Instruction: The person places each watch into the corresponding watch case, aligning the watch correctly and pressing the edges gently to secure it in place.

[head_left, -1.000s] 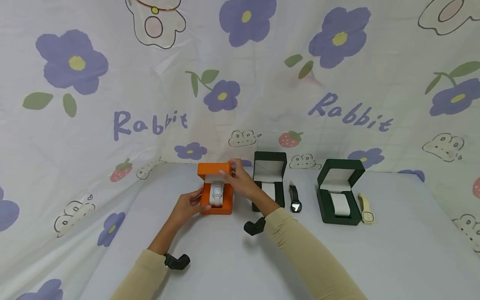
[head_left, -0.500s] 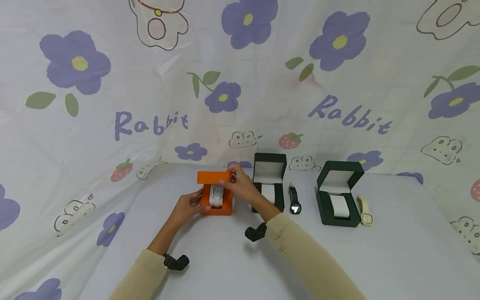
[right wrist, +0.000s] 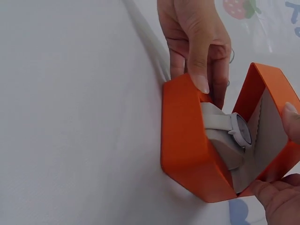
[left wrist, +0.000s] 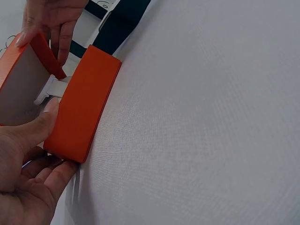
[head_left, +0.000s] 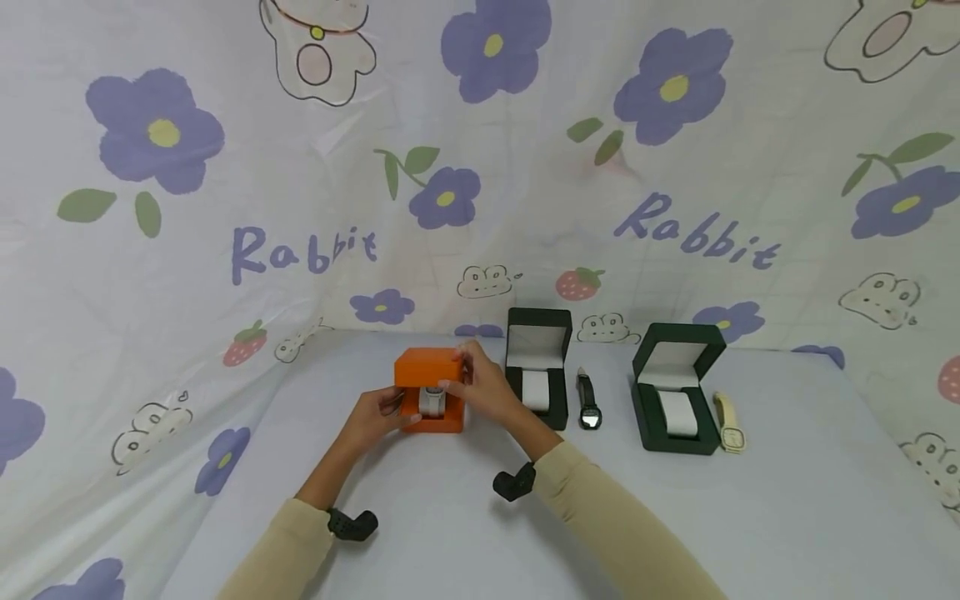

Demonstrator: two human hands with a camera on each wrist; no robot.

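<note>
An orange watch box [head_left: 432, 425] stands on the table with its lid [head_left: 427, 367] tilted partly down over a white watch [head_left: 432, 403]. In the right wrist view the watch [right wrist: 241, 130] sits around a pale cushion inside the box [right wrist: 185, 136]. My left hand [head_left: 370, 419] grips the left side of the base, thumb on its front edge. With thumb and fingers my right hand [head_left: 483, 383] pinches the lid's right end. The left wrist view shows that thumb on the lid [left wrist: 9, 63], while the watch face is hidden there.
To the right stand two dark green watch boxes, one nearer [head_left: 557, 400] and one farther [head_left: 655, 429], lids raised, each with a white cushion. A black-strapped watch [head_left: 589, 408] lies between them. A gold watch [head_left: 730, 425] lies beside the farther one. A printed cloth hangs behind.
The orange lid has swung forward and down, from raised to partly covering the watch. My right hand has moved down with it; my left hand has kept its hold on the base.
</note>
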